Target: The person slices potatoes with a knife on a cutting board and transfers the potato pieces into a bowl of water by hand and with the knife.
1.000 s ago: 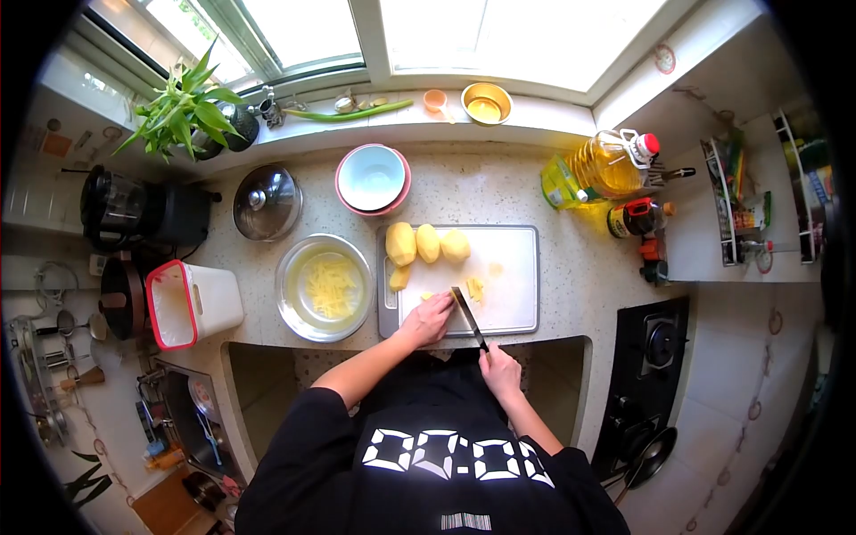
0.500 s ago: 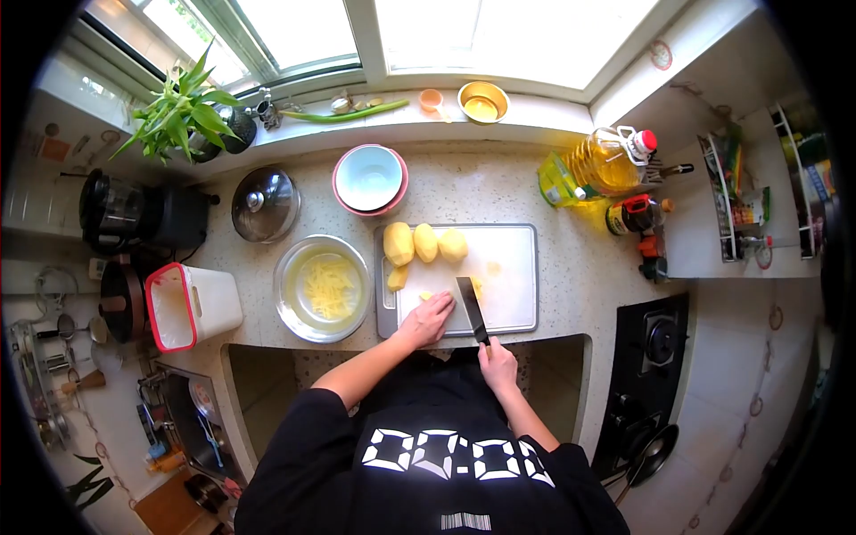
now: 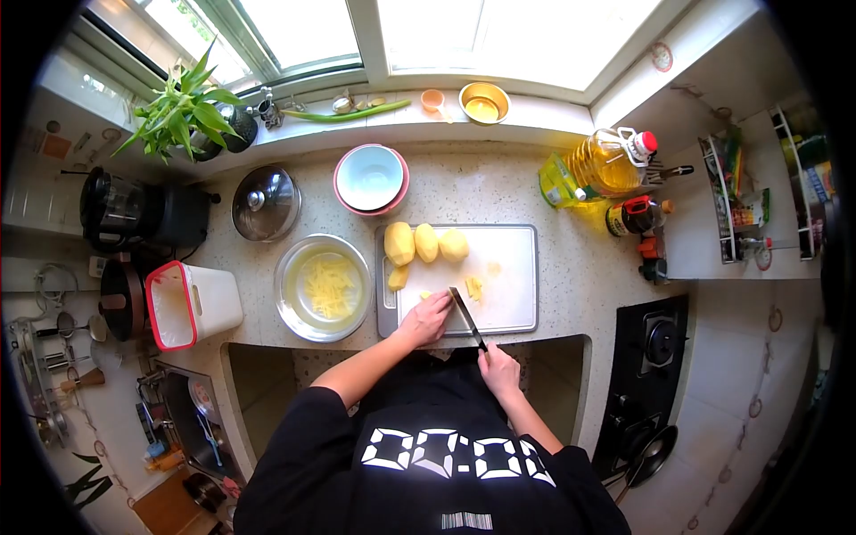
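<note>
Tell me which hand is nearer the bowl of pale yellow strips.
Left. The left hand is on the cutting board, right of the bowl; the right hand, gripping the knife, is farther right.

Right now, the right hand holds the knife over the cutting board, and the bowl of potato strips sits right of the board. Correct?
Not quite: the bowl of potato strips sits left of the cutting board, as the head view shows. The right hand does hold the knife over the board.

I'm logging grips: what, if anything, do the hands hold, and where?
The right hand holds the knife by its handle; whether the left hand grips anything cannot be told.
</note>
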### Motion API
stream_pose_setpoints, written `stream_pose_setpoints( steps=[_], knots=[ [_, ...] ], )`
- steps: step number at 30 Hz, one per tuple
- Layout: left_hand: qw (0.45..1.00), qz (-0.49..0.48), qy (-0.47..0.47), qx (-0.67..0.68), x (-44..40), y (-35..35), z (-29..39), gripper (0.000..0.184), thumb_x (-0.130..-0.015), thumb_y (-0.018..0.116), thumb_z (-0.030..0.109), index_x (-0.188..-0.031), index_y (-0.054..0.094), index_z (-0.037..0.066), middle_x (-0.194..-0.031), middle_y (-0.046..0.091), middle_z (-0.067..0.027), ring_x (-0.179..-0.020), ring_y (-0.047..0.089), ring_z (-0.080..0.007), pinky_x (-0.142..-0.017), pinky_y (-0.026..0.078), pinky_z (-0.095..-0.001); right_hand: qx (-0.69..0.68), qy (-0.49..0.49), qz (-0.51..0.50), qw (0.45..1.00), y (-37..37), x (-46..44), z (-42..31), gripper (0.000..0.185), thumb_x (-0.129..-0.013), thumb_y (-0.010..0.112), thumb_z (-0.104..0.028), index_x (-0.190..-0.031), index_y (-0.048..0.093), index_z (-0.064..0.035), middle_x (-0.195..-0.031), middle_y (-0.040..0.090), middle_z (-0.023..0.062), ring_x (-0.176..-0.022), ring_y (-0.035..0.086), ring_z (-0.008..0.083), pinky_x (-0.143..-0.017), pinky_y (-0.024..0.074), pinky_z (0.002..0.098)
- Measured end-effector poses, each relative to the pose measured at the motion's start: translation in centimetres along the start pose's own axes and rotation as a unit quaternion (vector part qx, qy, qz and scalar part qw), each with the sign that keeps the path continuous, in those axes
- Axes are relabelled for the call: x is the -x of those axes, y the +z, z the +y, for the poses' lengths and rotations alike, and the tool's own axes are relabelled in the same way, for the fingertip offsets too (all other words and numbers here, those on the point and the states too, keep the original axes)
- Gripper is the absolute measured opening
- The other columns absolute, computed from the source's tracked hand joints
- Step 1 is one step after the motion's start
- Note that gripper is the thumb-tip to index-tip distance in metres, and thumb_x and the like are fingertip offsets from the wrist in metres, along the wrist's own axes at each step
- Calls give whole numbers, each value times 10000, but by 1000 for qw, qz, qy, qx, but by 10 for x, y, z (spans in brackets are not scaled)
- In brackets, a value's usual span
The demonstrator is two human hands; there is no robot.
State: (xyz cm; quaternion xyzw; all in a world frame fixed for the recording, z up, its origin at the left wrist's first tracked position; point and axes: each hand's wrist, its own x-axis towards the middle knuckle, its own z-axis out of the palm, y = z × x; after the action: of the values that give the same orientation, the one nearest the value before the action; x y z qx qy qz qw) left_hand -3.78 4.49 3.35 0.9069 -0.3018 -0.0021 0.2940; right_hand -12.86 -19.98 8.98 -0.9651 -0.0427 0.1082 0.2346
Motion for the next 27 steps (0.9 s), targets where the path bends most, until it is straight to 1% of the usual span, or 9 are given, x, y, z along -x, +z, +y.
stream_pose_setpoints(
  steps=[5, 8, 14, 17, 21, 24, 27],
  knots=[
    [1000, 10, 11, -12, -2, -5, 1, 570, -705, 694, 103, -1246, 648, -74, -1288, 616, -180, -1296, 544, -329, -1130, 453, -397, 9, 5, -5, 1000, -2, -1, -4, 227, -963, 657, -276, -891, 563, -82, -716, 666, 154, -660, 678, 401, -572, 534, 529],
    [1000, -1, -5, -1, 0, -3, 0, 552, -711, 720, 106, -1241, 659, -35, -1332, 609, -166, -1313, 546, -331, -1132, 455, -420, 15, 12, -12, 1000, -2, -3, -3, 231, -964, 653, -273, -887, 555, -78, -709, 664, 164, -661, 676, 412, -577, 529, 539],
    [1000, 5, -13, -2, -1, -4, 1, 531, -717, 713, 100, -1230, 661, -25, -1316, 612, -155, -1298, 552, -325, -1122, 463, -455, 16, 29, -17, 999, 0, -8, -5, 232, -969, 648, -280, -908, 550, -79, -713, 669, 177, -673, 680, 427, -589, 535, 551],
    [1000, -2, -19, -8, 0, -6, 3, 544, -717, 704, 94, -1246, 653, -25, -1318, 609, -153, -1303, 550, -322, -1123, 464, -459, -2, 40, -4, 999, 2, -10, -8, 236, -971, 650, -284, -914, 548, -79, -719, 673, 186, -677, 680, 434, -592, 535, 552],
    [1000, -13, -18, -12, 2, -5, 3, 610, -720, 712, 134, -1297, 621, -44, -1366, 590, -162, -1343, 526, -321, -1157, 423, -453, -11, 80, 4, 997, -1, -14, -4, 243, -971, 658, -283, -911, 542, -77, -735, 680, 194, -685, 681, 436, -599, 535, 550],
    [1000, -17, -13, -14, 0, -4, 4, 623, -728, 711, 132, -1318, 610, -40, -1414, 567, -160, -1370, 510, -318, -1157, 421, -462, -10, 67, 9, 998, -6, -16, -1, 234, -969, 663, -282, -924, 550, -82, -750, 686, 190, -692, 685, 430, -600, 537, 538],
    [1000, -12, -11, -23, -3, -8, 7, 621, -730, 709, 121, -1322, 610, -39, -1434, 556, -160, -1383, 499, -316, -1153, 421, -465, -7, 35, 54, 998, -12, -15, -5, 209, -945, 696, -275, -968, 594, -94, -779, 699, 163, -697, 695, 395, -598, 545, 501]
  ],
)
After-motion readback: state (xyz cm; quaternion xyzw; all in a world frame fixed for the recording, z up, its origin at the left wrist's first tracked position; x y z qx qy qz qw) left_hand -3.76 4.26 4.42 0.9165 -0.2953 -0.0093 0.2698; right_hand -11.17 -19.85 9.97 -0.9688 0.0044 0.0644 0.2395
